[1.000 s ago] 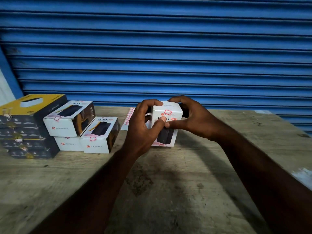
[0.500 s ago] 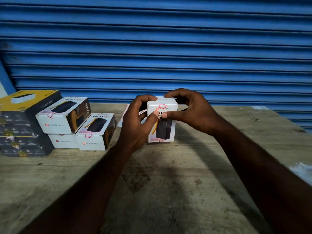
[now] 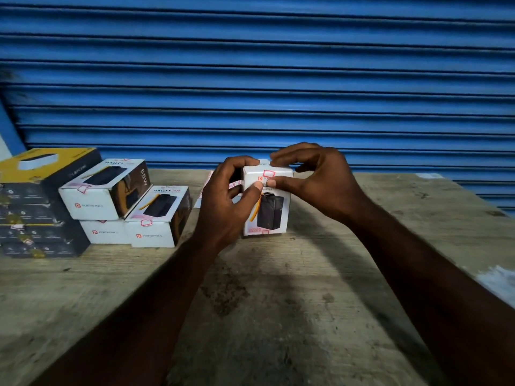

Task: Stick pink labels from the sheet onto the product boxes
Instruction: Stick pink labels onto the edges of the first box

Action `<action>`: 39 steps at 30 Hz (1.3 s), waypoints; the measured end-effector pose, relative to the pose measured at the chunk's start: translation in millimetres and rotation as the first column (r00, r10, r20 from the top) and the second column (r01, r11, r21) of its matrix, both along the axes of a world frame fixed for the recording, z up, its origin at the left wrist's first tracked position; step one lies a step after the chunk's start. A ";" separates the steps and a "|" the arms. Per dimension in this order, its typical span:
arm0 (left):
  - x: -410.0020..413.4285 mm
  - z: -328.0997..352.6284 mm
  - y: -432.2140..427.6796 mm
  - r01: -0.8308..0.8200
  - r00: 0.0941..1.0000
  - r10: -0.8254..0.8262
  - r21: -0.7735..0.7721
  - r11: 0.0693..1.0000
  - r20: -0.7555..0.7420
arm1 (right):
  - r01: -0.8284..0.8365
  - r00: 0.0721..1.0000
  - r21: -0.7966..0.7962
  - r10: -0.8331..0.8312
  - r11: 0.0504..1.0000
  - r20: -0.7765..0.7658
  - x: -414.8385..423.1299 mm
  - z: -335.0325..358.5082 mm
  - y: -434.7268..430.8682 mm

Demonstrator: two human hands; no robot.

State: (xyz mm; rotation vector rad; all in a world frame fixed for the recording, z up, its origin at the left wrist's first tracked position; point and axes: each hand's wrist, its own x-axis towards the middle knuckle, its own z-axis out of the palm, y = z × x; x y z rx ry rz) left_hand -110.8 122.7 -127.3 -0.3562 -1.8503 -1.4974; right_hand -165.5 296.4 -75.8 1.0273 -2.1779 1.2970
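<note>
A white product box (image 3: 271, 213) stands upright on the wooden table (image 3: 278, 316), with a pink label (image 3: 269, 174) on its top front edge. My left hand (image 3: 225, 204) grips its left side, thumb pressed on the front face. My right hand (image 3: 315, 179) holds the top and right side, its thumb meeting the left thumb on the front. Behind my left hand, part of the pink label sheet (image 3: 204, 190) lies flat on the table. Three white boxes (image 3: 158, 218) with pink labels are stacked at the left.
A stack of dark boxes with a yellow-topped one (image 3: 39, 201) stands at the far left edge. A blue roller shutter (image 3: 264, 79) closes off the back of the table. A pale patch (image 3: 498, 280) marks the table's right edge.
The box and both hands stay in the same grip. The thumbs have slid slightly along the front face near the label; the camera view has shifted a little.
</note>
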 end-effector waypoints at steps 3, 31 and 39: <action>1.1 0.5 0.5 0.000 1.000 0.000 -0.007 1.000 0.009 | -0.004 1.000 -0.015 0.004 1.000 0.017 1.3 -0.6 -0.7; -1.6 0.6 -0.9 -0.004 1.000 0.004 0.025 1.000 0.000 | 0.015 0.941 -0.037 -0.026 0.999 -0.338 -0.4 -11.5 -6.8; -0.7 1.0 1.4 -0.046 0.999 0.046 0.008 0.999 0.001 | 0.083 0.878 0.019 -0.065 0.996 -0.474 -3.5 -17.8 -7.6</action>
